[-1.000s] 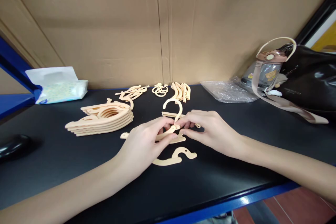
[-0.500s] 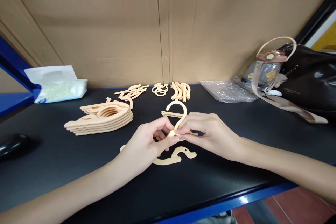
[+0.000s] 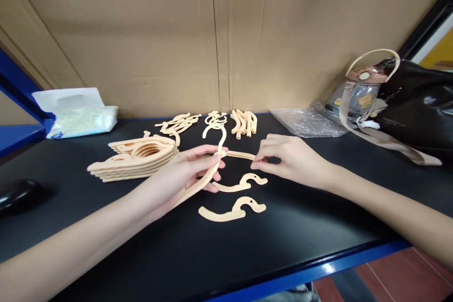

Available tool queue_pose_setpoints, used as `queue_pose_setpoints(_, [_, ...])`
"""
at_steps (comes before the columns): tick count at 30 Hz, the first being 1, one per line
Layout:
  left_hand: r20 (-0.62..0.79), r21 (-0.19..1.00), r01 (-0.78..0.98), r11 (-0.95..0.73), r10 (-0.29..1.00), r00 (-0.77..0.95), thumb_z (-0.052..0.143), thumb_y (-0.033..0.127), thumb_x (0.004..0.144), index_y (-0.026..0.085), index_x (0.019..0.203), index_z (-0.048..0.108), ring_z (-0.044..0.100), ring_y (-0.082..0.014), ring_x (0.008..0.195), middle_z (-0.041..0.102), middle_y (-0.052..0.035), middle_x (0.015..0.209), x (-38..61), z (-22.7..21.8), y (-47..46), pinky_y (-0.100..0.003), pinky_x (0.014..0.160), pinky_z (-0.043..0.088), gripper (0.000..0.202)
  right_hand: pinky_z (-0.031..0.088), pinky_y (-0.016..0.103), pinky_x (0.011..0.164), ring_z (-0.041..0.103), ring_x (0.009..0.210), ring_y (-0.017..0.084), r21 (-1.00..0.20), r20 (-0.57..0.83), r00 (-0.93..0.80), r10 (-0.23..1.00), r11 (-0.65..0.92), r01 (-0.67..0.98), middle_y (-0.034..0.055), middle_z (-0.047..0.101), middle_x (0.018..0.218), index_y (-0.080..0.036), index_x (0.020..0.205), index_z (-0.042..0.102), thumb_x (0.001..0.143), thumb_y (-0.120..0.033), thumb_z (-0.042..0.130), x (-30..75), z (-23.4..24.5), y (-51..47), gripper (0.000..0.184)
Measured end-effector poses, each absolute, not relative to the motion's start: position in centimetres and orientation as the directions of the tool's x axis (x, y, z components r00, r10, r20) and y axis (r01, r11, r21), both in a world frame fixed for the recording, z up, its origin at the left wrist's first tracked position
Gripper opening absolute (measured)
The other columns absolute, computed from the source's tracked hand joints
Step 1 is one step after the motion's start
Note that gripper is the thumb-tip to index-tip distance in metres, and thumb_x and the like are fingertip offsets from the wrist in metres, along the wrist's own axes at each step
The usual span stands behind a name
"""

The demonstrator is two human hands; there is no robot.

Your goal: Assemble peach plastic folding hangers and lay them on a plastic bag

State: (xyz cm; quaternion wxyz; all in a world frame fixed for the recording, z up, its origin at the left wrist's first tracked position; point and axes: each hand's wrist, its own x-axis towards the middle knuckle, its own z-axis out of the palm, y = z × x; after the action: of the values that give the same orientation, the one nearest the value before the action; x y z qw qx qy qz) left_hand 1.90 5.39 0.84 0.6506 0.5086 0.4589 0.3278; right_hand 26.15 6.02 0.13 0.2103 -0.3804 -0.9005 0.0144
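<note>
My left hand [image 3: 191,167] is closed round the middle joint of a cream folding clothes hanger [image 3: 239,154], its hook pointing up. One hanger arm slopes down along my left palm. The other reaches right to my right hand [image 3: 286,156], whose thumb and fingers pinch its end; the fingers partly hide that tip. Below the hands, two flat curved hanger pieces with a hooked end lie on the black tabletop: an upper piece [image 3: 231,188] just under the hanger and a lower piece [image 3: 222,216] nearer me.
A stack of folded hangers [image 3: 141,165] lies left of my left hand. Behind are loose curved pieces [image 3: 180,124], hooks [image 3: 212,119] and a bundle of arms [image 3: 243,123]. A tissue pack [image 3: 83,120], dark mouse [image 3: 19,196], plastic bag [image 3: 304,122], strapped bottle [image 3: 366,96] and black bag [image 3: 421,108] stand around.
The hanger has moved up and left, turning in my left hand. My right hand has shifted from its joint out to the right arm's end. Both loose pieces below now show more fully.
</note>
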Motion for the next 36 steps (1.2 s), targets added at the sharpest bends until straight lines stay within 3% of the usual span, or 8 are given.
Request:
queue_pose_setpoints(2, [-0.280,0.954,-0.005,0.299,0.900,0.333,0.067,0.025,0.083,0.021,0.100,0.067,0.060,-0.0130,0.073,0.060,-0.0020,0.084,1.8,0.8,5.7,-0.023,0.059,0.058,0.018,0.037,0.028,0.066,0.051,0.069,0.014,-0.173,0.259,-0.686,0.680,0.731,0.660,0.0004,0.061,0.069,-0.017,0.074,0.068,0.090,-0.031,0.060,26.2,0.3,6.0,0.022])
queue_pose_setpoints(4, [-0.297,0.946,-0.028,0.322,0.900,0.319,0.068,0.022,0.082,0.021,0.098,0.067,0.059,-0.0135,0.074,0.058,-0.0014,0.083,1.7,0.7,6.0,-0.027,0.064,0.059,0.015,0.037,0.028,0.066,0.052,0.069,0.014,-0.245,0.176,-0.742,0.647,0.759,0.603,0.0005,0.060,0.066,-0.017,0.070,0.067,0.091,-0.033,0.057,26.0,0.3,5.9,0.028])
queue_pose_setpoints(7, [-0.294,0.943,-0.058,0.329,0.900,0.323,0.070,0.024,0.080,0.020,0.091,0.067,0.059,-0.0129,0.078,0.058,-0.0005,0.082,1.5,0.3,6.2,-0.027,0.073,0.058,0.012,0.039,0.027,0.065,0.052,0.069,0.014,-0.335,0.218,-0.731,0.646,0.754,0.566,0.0011,0.058,0.068,-0.016,0.076,0.068,0.093,-0.037,0.053,26.1,0.3,6.0,0.031])
queue_pose_setpoints(10, [-0.277,0.949,-0.052,0.312,0.899,0.339,0.074,0.033,0.078,0.020,0.088,0.069,0.059,-0.0106,0.083,0.062,-0.0012,0.087,1.1,-0.2,6.3,-0.016,0.075,0.053,0.017,0.042,0.028,0.072,0.054,0.080,0.015,-0.261,0.316,-0.692,0.649,0.761,0.595,0.0044,0.060,0.088,-0.017,0.097,0.069,0.094,-0.021,0.049,26.9,0.2,6.8,0.021])
queue_pose_setpoints(13, [-0.299,0.952,0.044,0.304,0.885,0.358,0.074,0.038,0.077,0.021,0.090,0.071,0.059,-0.0103,0.085,0.064,-0.0015,0.093,0.8,-0.3,6.4,-0.015,0.074,0.050,0.022,0.044,0.029,0.080,0.054,0.097,0.017,-0.161,0.249,-0.756,0.605,0.796,0.584,0.0067,0.055,0.111,-0.024,0.111,0.068,0.089,-0.003,0.041,27.9,0.2,7.5,0.040])
queue_pose_setpoints(20, [-0.285,0.949,0.255,0.183,0.843,0.456,0.070,0.042,0.079,0.024,0.099,0.070,0.054,-0.0130,0.082,0.057,0.0000,0.086,0.8,0.1,6.8,-0.018,0.063,0.048,0.027,0.045,0.031,0.086,0.052,0.104,0.017,-0.143,0.162,-0.795,0.585,0.811,0.567,0.0054,0.052,0.113,-0.026,0.097,0.071,0.094,-0.025,0.052,28.0,0.5,7.2,0.020])
queue_pose_setpoints(30, [-0.216,0.960,0.263,0.098,0.858,0.467,0.068,0.046,0.079,0.020,0.088,0.069,0.053,-0.0133,0.081,0.057,-0.0004,0.087,1.4,-0.4,6.3,-0.020,0.066,0.049,0.027,0.039,0.034,0.082,0.052,0.083,0.016,-0.197,0.222,-0.781,0.583,0.812,0.550,0.0029,0.059,0.087,-0.016,0.098,0.060,0.099,-0.029,0.041,26.1,0.1,6.1,0.023])
queue_pose_setpoints(36, [-0.246,0.961,0.226,0.156,0.856,0.455,0.068,0.045,0.080,0.022,0.091,0.072,0.058,-0.0141,0.082,0.063,-0.0005,0.089,1.6,-0.5,6.1,-0.022,0.071,0.049,0.026,0.039,0.025,0.062,0.046,0.064,0.010,-0.364,0.245,-0.722,0.647,0.751,0.550,0.0014,0.051,0.087,-0.016,0.094,0.053,0.099,-0.029,0.038,25.2,-0.7,5.3,0.020])
